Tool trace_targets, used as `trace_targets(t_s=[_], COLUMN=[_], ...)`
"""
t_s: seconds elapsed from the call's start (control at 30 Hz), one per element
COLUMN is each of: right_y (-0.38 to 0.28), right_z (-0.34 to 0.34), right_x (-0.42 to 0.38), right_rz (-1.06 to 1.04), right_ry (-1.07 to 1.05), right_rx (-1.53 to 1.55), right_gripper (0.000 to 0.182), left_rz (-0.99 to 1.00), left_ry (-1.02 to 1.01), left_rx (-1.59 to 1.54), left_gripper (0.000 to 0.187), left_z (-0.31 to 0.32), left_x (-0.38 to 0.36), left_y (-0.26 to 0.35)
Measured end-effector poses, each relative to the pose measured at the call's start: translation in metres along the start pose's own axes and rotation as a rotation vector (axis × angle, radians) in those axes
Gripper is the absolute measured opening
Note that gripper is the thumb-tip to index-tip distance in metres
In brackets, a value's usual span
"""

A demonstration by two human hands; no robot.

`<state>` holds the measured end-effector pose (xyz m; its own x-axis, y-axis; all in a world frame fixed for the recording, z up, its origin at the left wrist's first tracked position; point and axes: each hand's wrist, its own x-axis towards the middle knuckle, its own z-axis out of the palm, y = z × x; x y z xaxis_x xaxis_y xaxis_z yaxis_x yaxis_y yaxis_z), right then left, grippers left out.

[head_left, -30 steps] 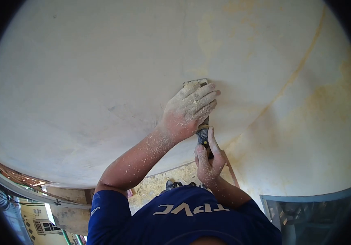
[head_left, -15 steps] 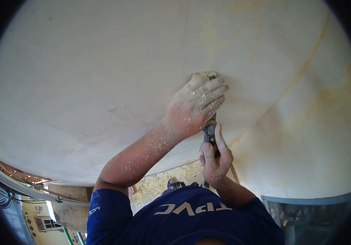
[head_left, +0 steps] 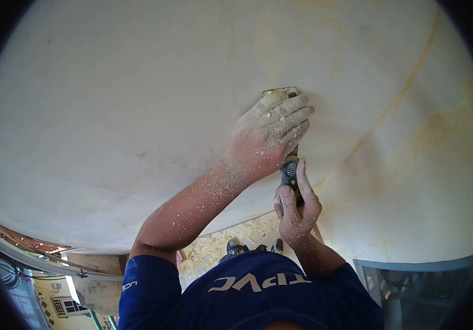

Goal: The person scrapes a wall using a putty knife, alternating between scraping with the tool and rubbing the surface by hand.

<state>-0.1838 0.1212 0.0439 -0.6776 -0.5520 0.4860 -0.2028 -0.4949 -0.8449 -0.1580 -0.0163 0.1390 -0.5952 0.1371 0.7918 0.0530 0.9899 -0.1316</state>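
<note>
My left hand (head_left: 274,127), coated in pale dust, lies over the flat head (head_left: 280,90) of a power tool, which rests against the curved pale wall (head_left: 137,82). Its fingers are long over the head and hide most of it. Below, my right hand (head_left: 299,214) is wrapped round the dark tool body (head_left: 290,171), with the thumb and a finger along it. Pale flecks cover my left forearm.
Yellowish patches and a curved yellow line (head_left: 396,102) mark the wall on the right. A blue-grey frame (head_left: 418,266) stands at the lower right. The floor (head_left: 209,250) with pale debris shows below, and cables and a building at the lower left.
Both hands and the tool have moved slightly up and to the right along the wall. The wall marks have shifted a little left in view. Both hands keep their hold.
</note>
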Motion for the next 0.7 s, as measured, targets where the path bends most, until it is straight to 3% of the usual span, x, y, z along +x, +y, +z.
trace_targets(t_s=[0.3,0.53,0.6,0.7], right_y=[-0.003,-0.015,-0.03,-0.017], right_z=[-0.006,-0.001,0.0,-0.008], right_x=[-0.001,0.009,0.016,-0.001], right_rz=[0.092,-0.054,0.102,0.037], right_ry=[0.011,-0.032,-0.027,-0.063], right_rx=[0.069,-0.029,0.059,-0.077], right_gripper=[0.049,0.048,0.048,0.05], left_rz=[0.01,0.032,0.035,0.018], left_ry=[-0.003,0.055,0.052,0.039], left_rx=[0.0,-0.008,0.026,-0.011], left_gripper=[0.02,0.02,0.02,0.02], left_z=[0.007,-0.002,-0.006,0.001], left_x=[0.002,0.009,0.017,-0.003], left_y=[0.002,-0.002,-0.003,0.004])
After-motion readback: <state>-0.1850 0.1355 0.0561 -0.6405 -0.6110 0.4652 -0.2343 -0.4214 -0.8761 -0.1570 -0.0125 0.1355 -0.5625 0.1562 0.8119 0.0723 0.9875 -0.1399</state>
